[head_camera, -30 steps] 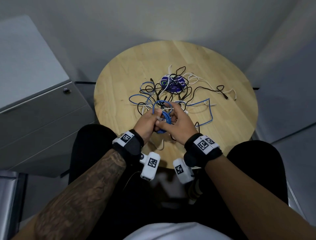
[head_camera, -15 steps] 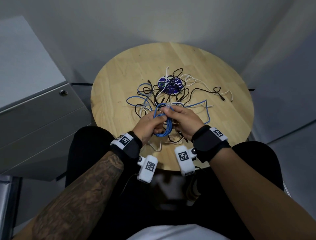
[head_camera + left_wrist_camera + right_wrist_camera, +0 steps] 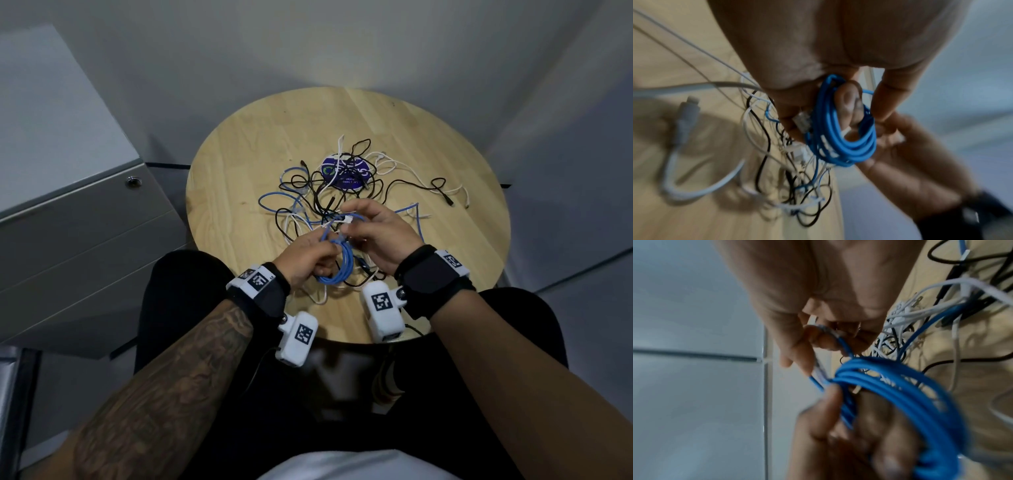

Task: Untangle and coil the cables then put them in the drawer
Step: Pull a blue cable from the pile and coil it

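Observation:
A blue cable coil (image 3: 339, 265) of several loops hangs over the near part of the round wooden table (image 3: 239, 144). My left hand (image 3: 308, 257) grips the blue coil (image 3: 840, 138), fingers curled through its loops. My right hand (image 3: 373, 233) pinches the coil's free end with its clear plug (image 3: 347, 219) just above the blue coil (image 3: 898, 391). Behind the hands lies a tangle of black, white and blue cables (image 3: 342, 185). The grey drawer cabinet (image 3: 78, 233) stands at the left with its drawers closed.
A purple round sticker or disc (image 3: 344, 171) lies under the tangle at the table's middle. Black and white cable ends (image 3: 452, 198) trail toward the right edge. Grey walls close in behind and to the right. My lap is below the table's near edge.
Both hands have lifted slightly and the right hand has drawn the blue cable's end up and over the coil. The coil has gained a loop and hangs lower from the left hand.

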Tool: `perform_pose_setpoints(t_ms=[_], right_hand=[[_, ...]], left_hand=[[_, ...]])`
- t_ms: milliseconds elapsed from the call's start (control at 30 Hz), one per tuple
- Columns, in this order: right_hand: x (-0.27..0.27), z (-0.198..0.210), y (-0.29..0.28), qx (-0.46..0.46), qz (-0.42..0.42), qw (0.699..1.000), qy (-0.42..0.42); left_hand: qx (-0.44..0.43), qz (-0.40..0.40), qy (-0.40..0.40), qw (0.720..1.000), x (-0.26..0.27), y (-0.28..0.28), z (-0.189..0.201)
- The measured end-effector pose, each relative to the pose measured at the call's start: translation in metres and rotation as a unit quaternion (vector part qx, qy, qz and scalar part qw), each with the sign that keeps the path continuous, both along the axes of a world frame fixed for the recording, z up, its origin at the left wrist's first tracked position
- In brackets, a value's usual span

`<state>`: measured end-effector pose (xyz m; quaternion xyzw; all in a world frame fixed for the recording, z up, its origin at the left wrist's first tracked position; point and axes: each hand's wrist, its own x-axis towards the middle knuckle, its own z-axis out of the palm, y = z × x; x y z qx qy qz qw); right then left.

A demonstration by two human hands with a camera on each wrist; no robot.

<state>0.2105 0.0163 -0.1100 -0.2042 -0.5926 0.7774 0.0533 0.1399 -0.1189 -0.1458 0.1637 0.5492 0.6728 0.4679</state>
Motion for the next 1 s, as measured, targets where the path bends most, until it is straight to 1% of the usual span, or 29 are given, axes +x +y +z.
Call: perform_pose_setpoints(t_ms=[67,167,233,267,400,433,500,567,633,700,767,800,833,900,933,1000], right_hand=[[-0.002,0.003,0.001,0.007,-0.002,1.0,-0.001],[-0.002,0.008,0.005,0.028,-0.011,1.0,-0.001],[-0.001,0.008,0.009,0.022,-0.027,0.999,-0.029],[0.0,0.008,0.01,0.029,-0.022,0.998,-0.046],[0.001,0.008,0.011,0.083,0.083,0.99,-0.081],[0.001,0.009,0.012,0.093,0.1,0.987,-0.086],[0.002,0.011,0.013,0.1,0.102,0.986,-0.09],[0.003,0.013,0.014,0.128,0.087,0.985,-0.081],[0.003,0.015,0.012,0.199,0.072,0.975,-0.06],[0.002,0.018,0.009,0.257,0.054,0.965,-0.027],[0.0,0.019,0.007,0.274,0.045,0.961,-0.003],[-0.001,0.019,0.007,0.292,0.052,0.955,-0.002],[-0.002,0.02,0.007,0.327,0.066,0.943,-0.011],[-0.004,0.02,0.009,0.414,0.087,0.906,-0.032],[-0.005,0.019,0.01,0.444,0.086,0.891,-0.033],[-0.005,0.017,0.011,0.481,0.07,0.874,-0.016]], left_hand=[[0.003,-0.01,0.008,1.0,0.004,0.001,-0.001],[0.02,0.011,0.008,1.0,0.001,0.001,-0.001],[0.039,0.016,0.016,0.999,-0.001,-0.001,-0.001],[0.042,0.014,0.03,0.999,-0.001,-0.002,-0.001],[0.055,-0.02,0.082,0.995,0.002,-0.003,-0.004],[0.056,-0.031,0.089,0.994,0.003,-0.004,-0.004],[0.056,-0.057,0.095,0.992,0.003,-0.004,-0.002],[0.038,-0.065,0.096,0.992,0.003,-0.004,0.0],[0.004,-0.051,0.097,0.994,0.004,-0.004,-0.001],[-0.01,-0.051,0.1,0.994,0.005,-0.003,0.002],[-0.012,-0.05,0.111,0.993,0.004,-0.003,0.002],[-0.015,-0.046,0.118,0.992,0.003,-0.003,0.002],[-0.017,-0.043,0.128,0.991,0.002,-0.003,0.001],[-0.014,-0.041,0.135,0.99,-0.001,-0.004,-0.001],[-0.009,-0.04,0.126,0.991,-0.001,-0.004,0.0],[0.003,-0.037,0.103,0.994,0.0,-0.003,0.002]])
